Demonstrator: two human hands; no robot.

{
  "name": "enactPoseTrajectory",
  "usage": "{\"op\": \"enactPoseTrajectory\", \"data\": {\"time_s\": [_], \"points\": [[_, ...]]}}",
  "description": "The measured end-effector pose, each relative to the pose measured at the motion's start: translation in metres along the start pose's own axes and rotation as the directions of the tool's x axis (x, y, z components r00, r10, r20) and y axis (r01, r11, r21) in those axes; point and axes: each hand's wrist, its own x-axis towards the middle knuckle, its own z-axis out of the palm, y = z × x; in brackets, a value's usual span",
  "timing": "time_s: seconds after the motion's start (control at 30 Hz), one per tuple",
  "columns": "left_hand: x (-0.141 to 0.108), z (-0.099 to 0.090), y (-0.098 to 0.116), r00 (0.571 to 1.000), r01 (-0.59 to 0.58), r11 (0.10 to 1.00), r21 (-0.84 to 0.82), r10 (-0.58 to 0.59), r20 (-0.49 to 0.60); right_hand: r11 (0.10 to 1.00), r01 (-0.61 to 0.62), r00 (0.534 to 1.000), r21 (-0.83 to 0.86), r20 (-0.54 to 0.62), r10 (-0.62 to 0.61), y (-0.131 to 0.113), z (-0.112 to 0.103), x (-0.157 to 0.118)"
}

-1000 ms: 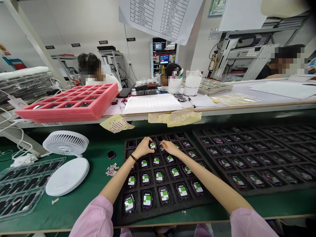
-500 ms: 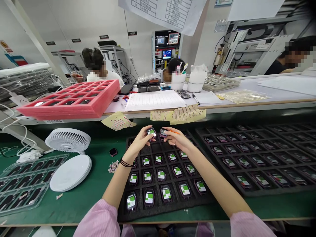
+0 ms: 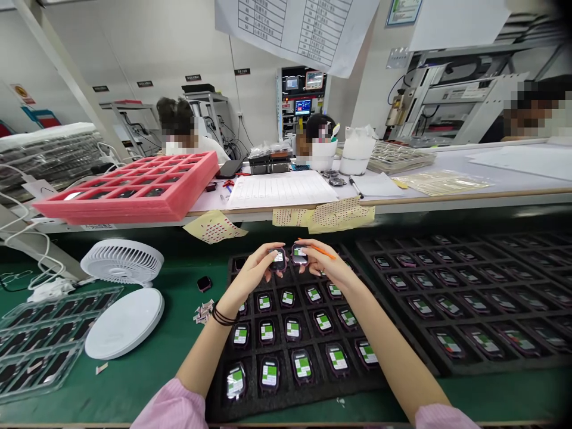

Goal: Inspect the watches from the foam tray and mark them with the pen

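Note:
Over the far part of a black foam tray (image 3: pixel 250 398), my left hand (image 3: pixel 258 267) is closed around a smartwatch body (image 3: pixel 279 258) whose lit screen faces me. Close beside it, my right hand (image 3: pixel 325 262) grips a second smartwatch body (image 3: pixel 299 255), also with its screen showing. A thin orange stick (image 3: pixel 322 252) lies along the right fingers; its tip is hard to make out. Below both hands, the tray's compartments hold several watch bodies (image 3: pixel 269 370) with green and white screens.
To the right, another black foam tray (image 3: pixel 424 351) holds more watches. On the left stand a white fan (image 3: pixel 125 322), clear trays (image 3: pixel 44 345) and a single dark watch (image 3: pixel 204 283) near small scraps (image 3: pixel 203 312). A pink foam tray (image 3: pixel 179 202) sits on the raised shelf. Co-workers sit beyond.
Both hands have come slightly lower in the picture, and the two watches are closer together. The right-hand watch now turns its lit screen more toward me. The whole view has shifted a little.

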Motion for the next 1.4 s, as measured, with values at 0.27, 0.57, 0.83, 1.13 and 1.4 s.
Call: {"op": "enactPoseTrajectory", "data": {"time_s": [0.27,0.57,0.83,1.13,1.4], "points": [[-0.003,0.003,0.003,1.000,-0.018,0.998,0.056,0.019,-0.004,0.995,0.082,0.995,-0.049,0.069,-0.079,-0.004,0.000,-0.004],[-0.006,0.004,0.005,1.000,-0.021,0.999,0.024,0.021,-0.002,0.993,0.096,0.995,-0.062,0.045,-0.094,-0.003,0.006,-0.006],[-0.007,0.004,0.005,0.999,-0.029,0.999,0.015,0.028,0.022,0.996,0.080,0.997,-0.032,0.010,-0.079,-0.007,0.007,-0.009],[-0.011,0.003,0.011,0.998,0.018,0.991,-0.134,-0.010,0.062,0.998,0.056,0.998,0.026,0.023,-0.057,-0.011,0.005,-0.010],[-0.009,-0.005,0.008,0.979,0.086,0.904,-0.420,0.002,0.205,0.982,-0.037,0.994,0.184,0.109,0.017,-0.010,-0.002,-0.006]]}}
